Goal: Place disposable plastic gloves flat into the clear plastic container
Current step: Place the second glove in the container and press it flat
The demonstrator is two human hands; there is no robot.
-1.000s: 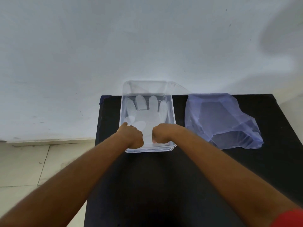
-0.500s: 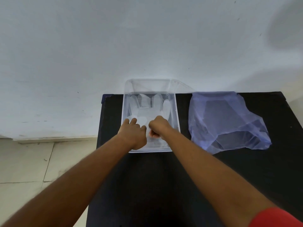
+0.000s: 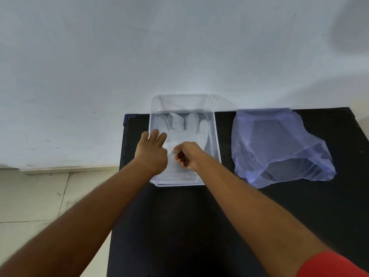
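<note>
- Glove (image 3: 184, 126), clear plastic, lies palm-flat inside clear container (image 3: 216, 140), fingers pointing to far wall.
- Container sits on black table (image 3: 179, 226), far edge, w/ lid up against wall behind.
- L hand (image 3: 152, 150) open, fingers spread, pressing on glove near container's left wall.
- R hand (image 3: 187, 155) curled, fingertips pinching glove's thumb area.
- Blue plastic bag (image 3: 279, 144) on table, right of container, apart from it.

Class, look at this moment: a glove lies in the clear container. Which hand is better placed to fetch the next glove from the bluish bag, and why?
Probably the right hand. It is on the side nearer the bluish bag, which lies right of the clear container. The left hand rests at the container's left side, over the glove, so it would have to cross over.
</note>
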